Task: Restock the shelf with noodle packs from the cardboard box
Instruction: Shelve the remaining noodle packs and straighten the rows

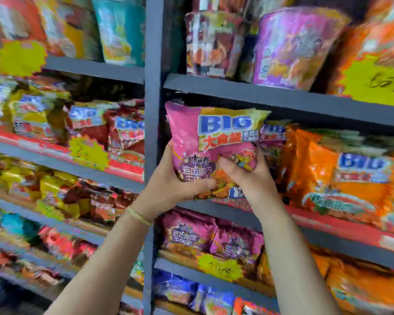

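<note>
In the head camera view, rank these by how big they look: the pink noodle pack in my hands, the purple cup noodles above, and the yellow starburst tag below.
1. pink noodle pack, though it is nearest the camera
2. purple cup noodles, not far behind
3. yellow starburst tag

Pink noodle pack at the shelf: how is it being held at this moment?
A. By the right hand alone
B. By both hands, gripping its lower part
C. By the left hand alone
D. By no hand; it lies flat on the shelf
B: the left hand and right hand both curl round the lower part of the pink noodle pack, upright at the shelf opening.
</note>
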The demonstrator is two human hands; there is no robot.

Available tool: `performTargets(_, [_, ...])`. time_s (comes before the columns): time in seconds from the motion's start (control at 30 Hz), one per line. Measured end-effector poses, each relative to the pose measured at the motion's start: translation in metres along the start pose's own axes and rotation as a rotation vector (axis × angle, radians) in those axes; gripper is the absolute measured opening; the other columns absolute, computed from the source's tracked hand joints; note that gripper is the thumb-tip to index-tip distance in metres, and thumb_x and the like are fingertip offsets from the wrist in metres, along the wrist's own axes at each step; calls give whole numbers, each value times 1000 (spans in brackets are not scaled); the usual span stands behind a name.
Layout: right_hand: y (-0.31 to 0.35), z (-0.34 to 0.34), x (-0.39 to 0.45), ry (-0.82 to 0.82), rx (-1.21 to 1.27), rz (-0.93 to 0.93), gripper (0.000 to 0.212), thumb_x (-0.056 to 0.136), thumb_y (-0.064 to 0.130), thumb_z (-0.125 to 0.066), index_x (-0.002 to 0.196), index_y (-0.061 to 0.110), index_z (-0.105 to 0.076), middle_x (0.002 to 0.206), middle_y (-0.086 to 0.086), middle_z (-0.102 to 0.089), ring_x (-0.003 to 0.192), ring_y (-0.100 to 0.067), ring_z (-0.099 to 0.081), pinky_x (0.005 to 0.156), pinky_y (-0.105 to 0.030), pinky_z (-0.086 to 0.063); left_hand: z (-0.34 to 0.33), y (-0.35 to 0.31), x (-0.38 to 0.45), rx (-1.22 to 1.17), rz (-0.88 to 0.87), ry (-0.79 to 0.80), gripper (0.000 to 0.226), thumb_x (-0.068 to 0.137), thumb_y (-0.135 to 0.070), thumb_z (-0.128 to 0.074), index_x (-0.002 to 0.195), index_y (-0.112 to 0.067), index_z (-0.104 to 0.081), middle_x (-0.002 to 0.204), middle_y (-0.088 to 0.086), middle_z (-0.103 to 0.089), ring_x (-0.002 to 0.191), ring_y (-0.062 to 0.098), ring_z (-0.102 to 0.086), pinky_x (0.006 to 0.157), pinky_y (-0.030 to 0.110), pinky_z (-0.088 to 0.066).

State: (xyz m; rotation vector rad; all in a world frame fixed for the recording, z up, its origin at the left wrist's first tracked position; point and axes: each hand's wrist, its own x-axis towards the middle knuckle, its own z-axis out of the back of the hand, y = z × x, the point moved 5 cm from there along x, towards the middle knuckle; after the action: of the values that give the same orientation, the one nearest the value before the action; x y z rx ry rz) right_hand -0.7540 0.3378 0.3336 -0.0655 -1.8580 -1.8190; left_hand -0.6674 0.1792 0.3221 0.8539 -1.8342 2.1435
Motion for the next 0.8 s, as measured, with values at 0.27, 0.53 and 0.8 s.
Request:
performTargets(0.27, [-20,31,66,-178,-177,-213,54,63,57,-86,101,20,-73,101,3,-76,94,-12,-71,92,-37,-56,-31,47,98,-60,236,159,53,80,-11,-81,126,-13,-54,116,5,-71,95,7,-70,81,21,-56])
performTargets(0.53, [-39,6,110,-134,-120,-446,98,73,43,-85,149,8,-34,148,-10,-46,126,-22,-50,88,-31,-41,-13,82,128,259,364,-36,55,87,-32,-73,134,-15,-49,131,9,-62,121,27,-59,106,42,-46])
performTargets(0.8, [-59,-8,138,-188,-401,-297,90,78,47,-80,148,16,-31,147,-8,-45,134,-28,-44,106,-38,-39,-42,80,120,994,167,210,76,90,-30,-61,155,-23,-23,151,16,-25,139,38,-30,108,45,-40])
